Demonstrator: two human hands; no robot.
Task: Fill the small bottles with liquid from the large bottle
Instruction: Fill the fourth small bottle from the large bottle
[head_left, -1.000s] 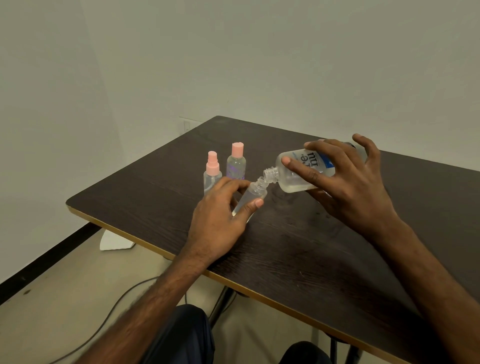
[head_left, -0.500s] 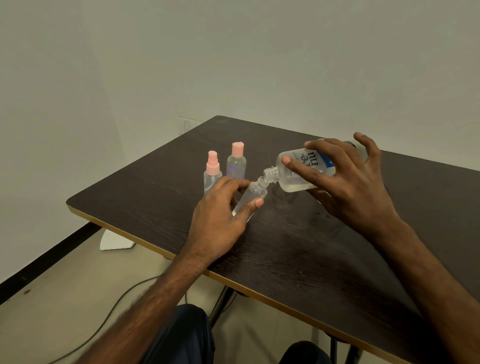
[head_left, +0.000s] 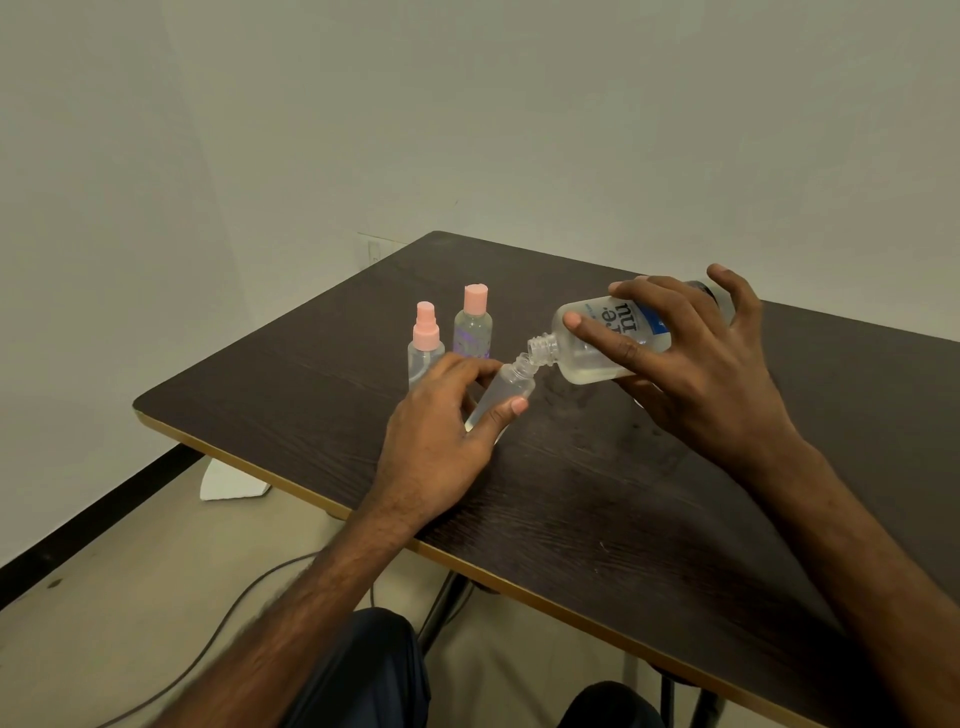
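right hand wrapped round the big bottle, neck tipped at the open small bottle that the left hand pinches tilted near the left edge of the worktop; both prob light, slick plastic imo, so grip mid-body, don't squeeze.

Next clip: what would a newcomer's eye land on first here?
Mid-table, the right hand tips the large bottle so its open neck meets the mouth of the small open bottle, held tilted by the left hand. Just behind stand a pink spray bottle and a pink-capped bottle, upright on the dark table.
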